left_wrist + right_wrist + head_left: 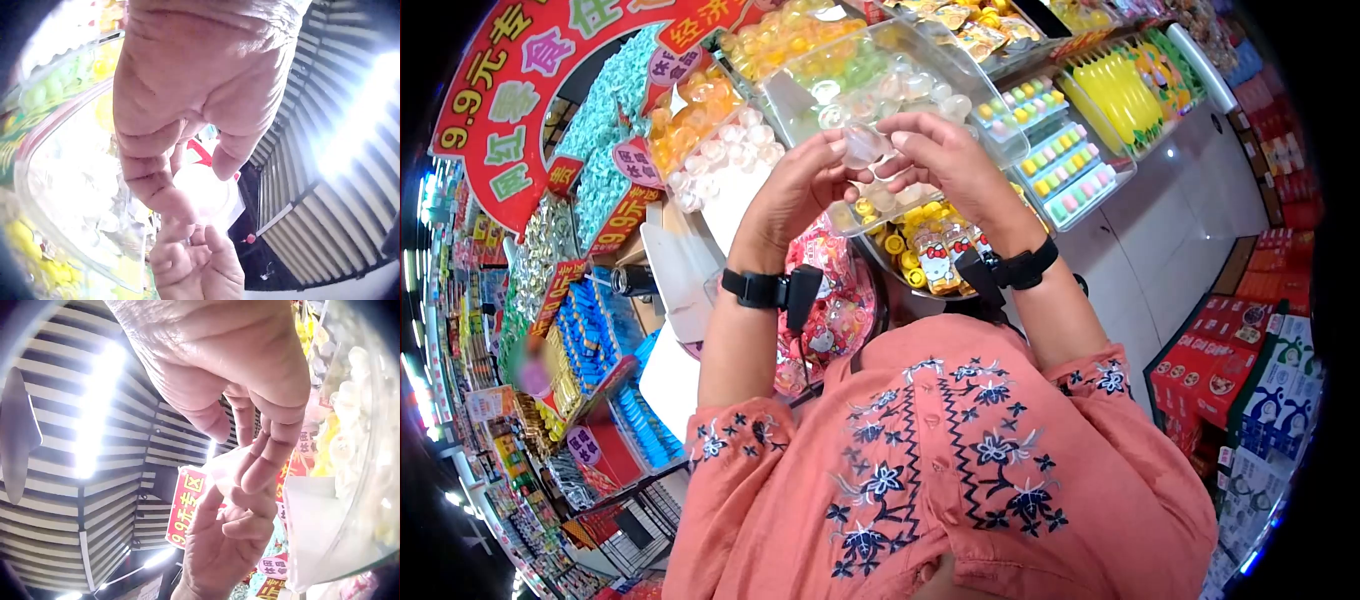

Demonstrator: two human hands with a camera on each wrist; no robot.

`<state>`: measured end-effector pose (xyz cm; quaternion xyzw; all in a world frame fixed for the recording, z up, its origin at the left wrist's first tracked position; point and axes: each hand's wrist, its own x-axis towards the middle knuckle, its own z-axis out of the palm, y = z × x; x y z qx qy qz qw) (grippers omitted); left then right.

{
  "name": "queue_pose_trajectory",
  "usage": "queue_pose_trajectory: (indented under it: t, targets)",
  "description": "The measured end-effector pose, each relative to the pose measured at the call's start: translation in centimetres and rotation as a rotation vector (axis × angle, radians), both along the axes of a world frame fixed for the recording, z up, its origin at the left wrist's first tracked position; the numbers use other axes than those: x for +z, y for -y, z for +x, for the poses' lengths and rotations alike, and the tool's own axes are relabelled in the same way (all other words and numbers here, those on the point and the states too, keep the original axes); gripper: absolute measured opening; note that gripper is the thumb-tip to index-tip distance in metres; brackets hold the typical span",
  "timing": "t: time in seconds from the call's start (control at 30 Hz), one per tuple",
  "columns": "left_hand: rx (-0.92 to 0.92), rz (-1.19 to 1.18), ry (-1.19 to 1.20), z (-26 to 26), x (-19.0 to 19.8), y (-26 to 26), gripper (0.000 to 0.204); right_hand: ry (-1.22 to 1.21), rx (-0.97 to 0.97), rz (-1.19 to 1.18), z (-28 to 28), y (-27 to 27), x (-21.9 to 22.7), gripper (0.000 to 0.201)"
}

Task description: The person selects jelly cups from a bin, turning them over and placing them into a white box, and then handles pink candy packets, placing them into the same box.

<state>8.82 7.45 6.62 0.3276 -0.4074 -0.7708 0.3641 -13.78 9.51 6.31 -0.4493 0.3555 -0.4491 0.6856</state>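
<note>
I hold a small see-through cup up in the air, between my left hand and my right hand. My left thumb and fingers are bent and pinch one side. My right thumb and fingers pinch the other side. I think I hold it with two hands because it is small and smooth and could slip. My fingertips are close, but I can't tell if they touch each other.

The cup is over the near edge of a clear tub, maybe so it would drop back in if I let go. It looks thin and shiny, with a round shape. I can't tell what is in it.

The tub is hard, clear plastic with round corners. Green cups and pale cups sit in it, each kind in its own part, maybe so they don't get mixed up. By its right corner, soft-looking pink, yellow and white sweets are in neat rows. Past its left edge, more pale round cups lie in a bumpy pile.
</note>
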Motion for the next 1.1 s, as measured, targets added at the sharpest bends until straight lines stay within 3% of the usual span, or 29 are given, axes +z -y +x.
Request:
queue_pose_trajectory:
  t: [0.27, 0.63, 0.87, 1.1]
  targets:
    - [0.155, -0.047, -0.254, 0.7, -1.4, -3.6, 0.046, -0.057, -0.081, -0.216, 3.0, -1.1, 1.2, 0.032]
    - [0.250, -0.030, -0.263, 2.4, -1.7, -4.7, 0.049, -0.128, -0.028, -0.261, 4.7, -1.4, 0.8, 0.033]
    - [0.303, -0.082, -0.026, 3.0, -1.7, -4.6, 0.049, -0.158, 0.064, -0.217, 6.2, -0.9, 0.4, 0.035]
    - [0.510, 0.020, -0.195, 8.1, -4.6, -1.4, 0.029, -0.177, 0.098, -0.211, 7.1, 0.2, -0.3, 0.038]
